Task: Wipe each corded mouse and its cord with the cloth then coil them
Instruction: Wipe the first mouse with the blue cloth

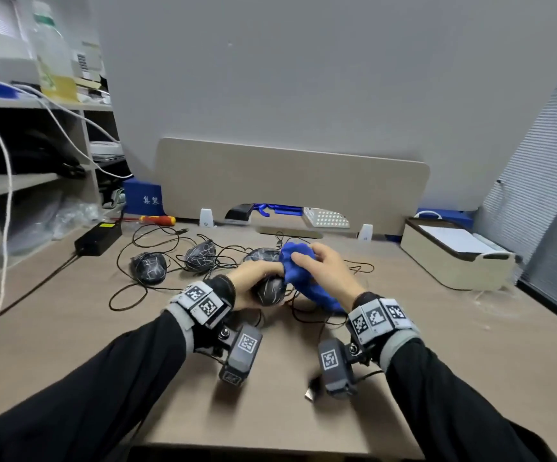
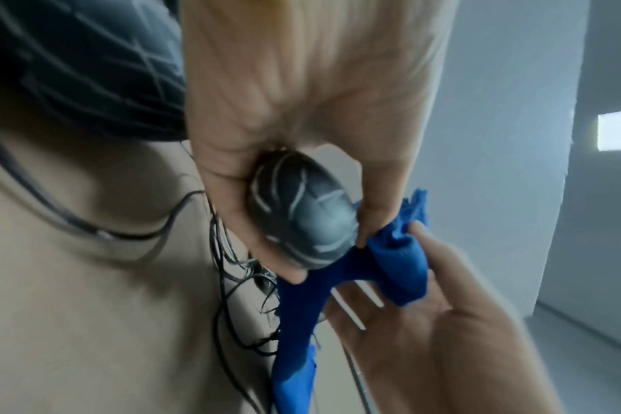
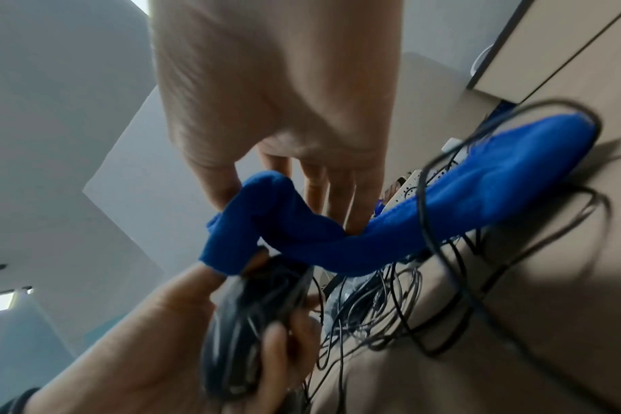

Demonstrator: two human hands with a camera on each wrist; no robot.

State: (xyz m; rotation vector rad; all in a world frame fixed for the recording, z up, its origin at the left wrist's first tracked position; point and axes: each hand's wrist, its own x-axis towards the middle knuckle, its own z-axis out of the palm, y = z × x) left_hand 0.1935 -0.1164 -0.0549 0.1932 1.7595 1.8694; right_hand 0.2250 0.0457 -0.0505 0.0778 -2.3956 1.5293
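Between the curled fingers and thumb of the left hand sits a dark mouse with pale crack-like lines, lifted just above the worktop; the grip wraps its sides, leaving the patterned back bare in the left wrist view. Just beyond those fingertips, touching the front of the mouse, hangs the blue cloth. The right hand holds the cloth: in the right wrist view its thumb presses a fold against the fingers, which are only lightly bent, and the rest of the cloth trails down from them to the worktop. One black cord loops across that trailing part. Under both hands lie more tangled cords, too blurred to trace to any one mouse. Past the left fingertips, three more patterned mice rest on the worktop: one farthest left, a second beside it, and a third partly hidden behind the cloth.
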